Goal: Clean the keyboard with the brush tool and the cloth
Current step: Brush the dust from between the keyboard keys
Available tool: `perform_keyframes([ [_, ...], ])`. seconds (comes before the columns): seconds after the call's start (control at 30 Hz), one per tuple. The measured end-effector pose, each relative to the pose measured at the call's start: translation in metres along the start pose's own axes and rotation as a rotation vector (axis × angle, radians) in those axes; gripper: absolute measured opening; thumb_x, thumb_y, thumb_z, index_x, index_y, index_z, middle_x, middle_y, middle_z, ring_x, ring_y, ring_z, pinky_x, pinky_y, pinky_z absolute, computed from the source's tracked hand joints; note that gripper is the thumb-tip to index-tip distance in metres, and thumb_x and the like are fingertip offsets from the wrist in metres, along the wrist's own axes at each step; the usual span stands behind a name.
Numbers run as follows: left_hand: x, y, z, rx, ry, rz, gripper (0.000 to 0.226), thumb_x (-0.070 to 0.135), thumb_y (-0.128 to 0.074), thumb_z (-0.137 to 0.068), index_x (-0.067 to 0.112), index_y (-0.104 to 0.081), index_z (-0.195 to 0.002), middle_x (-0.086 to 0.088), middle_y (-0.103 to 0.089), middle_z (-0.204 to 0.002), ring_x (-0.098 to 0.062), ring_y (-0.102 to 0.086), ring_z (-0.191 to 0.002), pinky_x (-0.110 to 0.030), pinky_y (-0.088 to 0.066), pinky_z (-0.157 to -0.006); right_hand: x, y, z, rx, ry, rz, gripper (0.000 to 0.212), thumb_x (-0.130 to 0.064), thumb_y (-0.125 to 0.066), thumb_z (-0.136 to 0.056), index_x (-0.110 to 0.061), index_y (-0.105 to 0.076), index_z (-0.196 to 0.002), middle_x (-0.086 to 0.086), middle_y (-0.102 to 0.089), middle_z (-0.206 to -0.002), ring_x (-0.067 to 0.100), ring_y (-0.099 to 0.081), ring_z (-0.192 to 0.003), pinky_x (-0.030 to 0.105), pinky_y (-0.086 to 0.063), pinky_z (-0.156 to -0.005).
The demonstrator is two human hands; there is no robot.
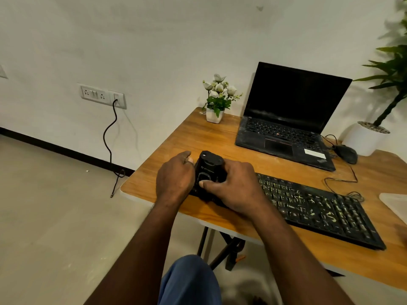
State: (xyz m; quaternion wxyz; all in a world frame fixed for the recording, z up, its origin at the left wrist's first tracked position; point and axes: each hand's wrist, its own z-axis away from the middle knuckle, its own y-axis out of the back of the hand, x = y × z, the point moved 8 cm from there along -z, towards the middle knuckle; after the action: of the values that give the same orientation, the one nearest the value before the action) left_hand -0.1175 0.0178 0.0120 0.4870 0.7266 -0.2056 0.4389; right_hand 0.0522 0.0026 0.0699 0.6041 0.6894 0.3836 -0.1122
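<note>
- L hand [174, 177] and R hand [233, 188] both grip the black brush tool [210, 170], one on each side, w/ R thumb pressed on its front.
- Tool sits upright at left end of kbd [319, 205]; keys speckled w/ pale debris.
- Kbd lies on wooden table [198, 133].
- Pale cloth [395, 203] at table's right edge, laptop [286, 119] open behind kbd.

Little could be read. The black brush tool [210, 172] carried a pale logo and a short line of lettering on its upper face, too blurred to spell out. The laptop [284, 137] bore a slanted wordmark [322, 160] at its palm-rest corner and a white sticker [315, 153], both illegible. Key legends on the keyboard [319, 208] were smeared and unreadable.
</note>
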Motion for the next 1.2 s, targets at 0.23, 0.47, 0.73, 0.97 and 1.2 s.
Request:
perform_keyframes([
  [0.23,-0.004,0.011,-0.008,0.027,0.017,0.081,0.033,0.037,-0.046,-0.1,0.029,-0.077,-0.107,0.009,-0.075,-0.093,-0.012,-0.069,-0.085,-0.04,-0.058,-0.079,-0.011,-0.012,-0.02,-0.082,0.006,-0.016,0.041,-0.032,-0.086,-0.079,-0.024,-0.072,-0.116,-0.01,-0.073,-0.099,0.003,-0.068,-0.085,0.024,-0.059,-0.074],
  [0.47,-0.001,0.001,-0.008,0.003,-0.045,-0.115,0.035,0.049,-0.059,-0.095,0.035,-0.072,-0.124,0.009,-0.075,-0.118,-0.016,-0.067,-0.107,-0.038,-0.055,-0.09,0.02,0.031,0.01,-0.342,-0.122,0.016,0.043,-0.028,-0.087,-0.079,-0.032,-0.063,-0.115,-0.01,-0.07,-0.102,0.004,-0.069,-0.089,0.017,-0.054,-0.07],
  [0.73,0.005,-0.004,-0.003,-0.068,-0.106,-0.124,0.022,0.044,-0.066,-0.094,0.042,-0.076,-0.113,0.019,-0.075,-0.108,-0.006,-0.067,-0.096,-0.03,-0.052,-0.078,0.016,0.027,0.02,-0.297,-0.072,-0.015,0.038,-0.033,-0.088,-0.078,-0.043,-0.06,-0.102,-0.012,-0.071,-0.101,0.002,-0.069,-0.09,0.02,-0.057,-0.075],
  [0.97,0.004,-0.003,-0.004,-0.091,-0.087,-0.13,0.022,0.037,-0.062,-0.093,0.044,-0.077,-0.108,0.015,-0.076,-0.093,-0.008,-0.065,-0.079,-0.028,-0.046,-0.064,0.001,0.01,0.004,-0.212,-0.012,-0.04,0.038,-0.031,-0.088,-0.078,-0.032,-0.069,-0.111,-0.01,-0.073,-0.098,0.004,-0.07,-0.088,0.029,-0.061,-0.08],
  [1.2,0.002,-0.004,-0.008,-0.116,-0.086,-0.14,0.018,0.034,-0.062,-0.093,0.042,-0.077,-0.099,0.018,-0.066,-0.076,-0.002,-0.059,-0.07,-0.026,-0.043,-0.059,-0.008,0.002,0.001,-0.378,0.016,-0.027,0.036,-0.028,-0.088,-0.078,-0.032,-0.07,-0.108,-0.007,-0.073,-0.098,0.008,-0.071,-0.087,0.032,-0.062,-0.079],
])
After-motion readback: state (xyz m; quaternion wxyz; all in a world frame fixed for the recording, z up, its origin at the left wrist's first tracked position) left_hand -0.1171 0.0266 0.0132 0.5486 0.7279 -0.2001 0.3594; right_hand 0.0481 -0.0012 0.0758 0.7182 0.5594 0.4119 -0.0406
